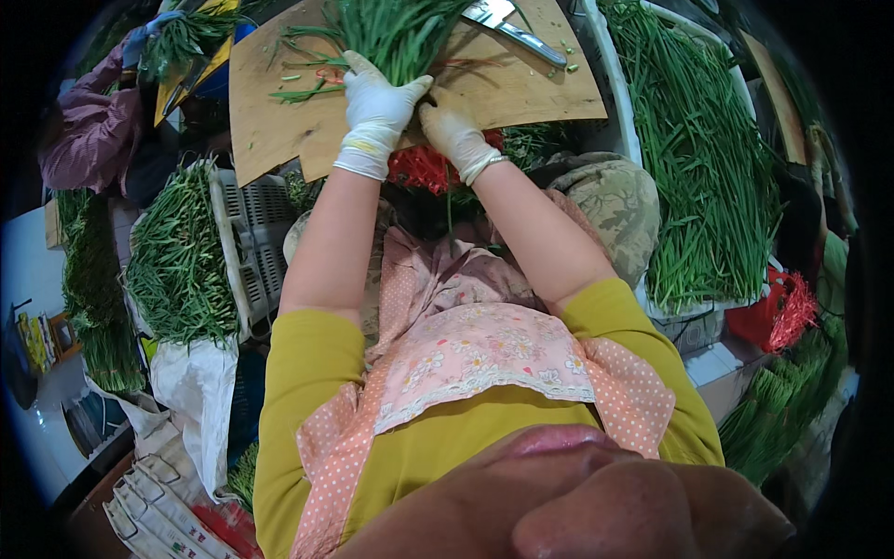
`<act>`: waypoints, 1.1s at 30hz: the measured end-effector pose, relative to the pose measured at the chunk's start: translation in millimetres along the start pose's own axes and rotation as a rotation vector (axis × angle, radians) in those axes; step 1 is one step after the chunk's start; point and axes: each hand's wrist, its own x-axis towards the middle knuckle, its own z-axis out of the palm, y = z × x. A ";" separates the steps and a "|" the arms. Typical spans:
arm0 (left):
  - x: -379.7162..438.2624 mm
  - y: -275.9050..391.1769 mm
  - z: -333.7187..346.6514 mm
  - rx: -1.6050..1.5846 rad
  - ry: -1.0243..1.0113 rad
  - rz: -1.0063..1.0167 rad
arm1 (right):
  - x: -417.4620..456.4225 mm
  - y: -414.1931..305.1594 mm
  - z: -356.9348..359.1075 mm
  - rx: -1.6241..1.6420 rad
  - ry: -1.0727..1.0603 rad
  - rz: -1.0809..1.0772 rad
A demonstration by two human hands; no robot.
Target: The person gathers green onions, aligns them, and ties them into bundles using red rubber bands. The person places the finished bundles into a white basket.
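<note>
A bunch of green chives (398, 35) lies on a wooden board (272, 126) before me, its leaves pointing away. My left hand (377, 105), in a white glove, grips the near end of the bunch, thumb on the right side and index finger on the left. Close beside it, my right hand (454, 129), also gloved, is at the board's near edge with its fingers curled; what they hold is hidden. A cleaver with a metal handle (532, 45) rests at the board's far right. Red plastic ties (426, 168) sit below the board, behind my wrists.
To the right stands a white crate heaped with long chives (698, 161). At left, cut greens (185, 258) fill a container beside a white plastic basket (258, 230). A co-worker's gloved hand (140, 42) holds greens at upper left. A red bag (758, 318) is at far right.
</note>
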 end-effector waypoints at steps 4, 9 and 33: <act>0.1 -11.5 6.0 -0.021 0.026 -0.074 | 20.4 -2.6 -15.6 -0.128 0.140 0.093; 9.6 -18.4 19.0 -0.019 0.018 -0.068 | 39.6 -28.4 -34.3 -0.194 0.267 -0.205; 3.3 -16.0 -0.8 -0.391 -0.016 -0.103 | -63.0 -56.5 -314.9 -0.215 -0.097 0.058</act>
